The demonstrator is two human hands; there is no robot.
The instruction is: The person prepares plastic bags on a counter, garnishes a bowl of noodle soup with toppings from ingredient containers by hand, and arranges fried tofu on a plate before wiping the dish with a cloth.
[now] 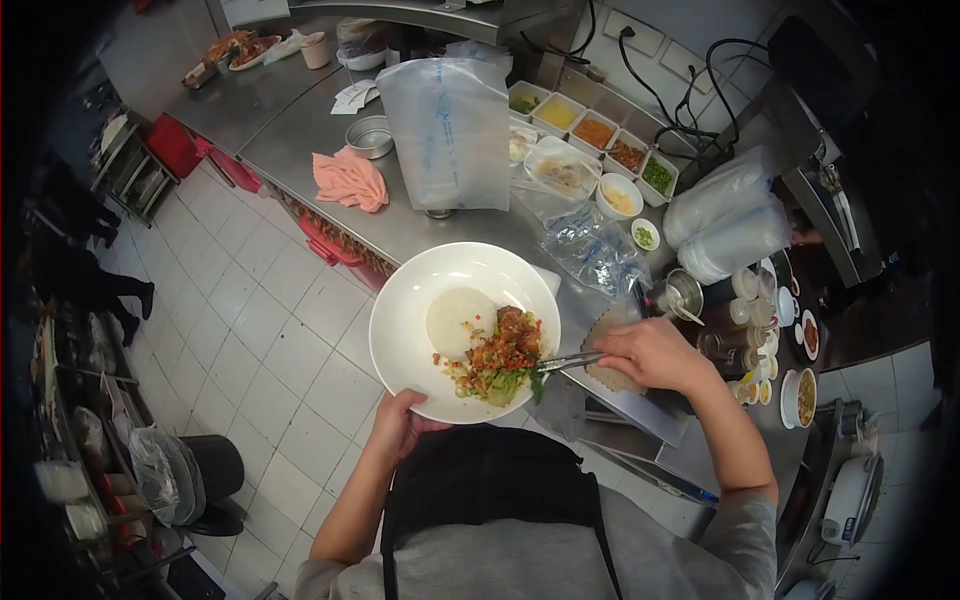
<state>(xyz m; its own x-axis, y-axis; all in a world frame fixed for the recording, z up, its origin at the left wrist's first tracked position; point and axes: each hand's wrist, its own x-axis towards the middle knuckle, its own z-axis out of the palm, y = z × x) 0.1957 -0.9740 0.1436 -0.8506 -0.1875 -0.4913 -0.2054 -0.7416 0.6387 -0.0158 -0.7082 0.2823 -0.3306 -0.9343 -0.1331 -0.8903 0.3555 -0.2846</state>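
Note:
My left hand (396, 424) grips the lower left rim of a wide white plate (405, 300), held up in front of my apron. On the plate lie a round mound of white rice (458, 318) and, beside it, a heap of chopped, browned food with red bits (505, 345) over green vegetables (480, 382). My right hand (640, 355) is closed around metal tongs (570, 361). Their tips reach over the plate's right rim, touching a dark green leafy piece (538, 384).
A steel counter (420, 225) carries a pink cloth (350, 180), a metal bowl (370, 137), a standing plastic bag (445, 135) and several ingredient tubs (592, 132). A small pot (683, 293) stands right. A bin (215, 470) is on the tiled floor; a person (85, 275) is far left.

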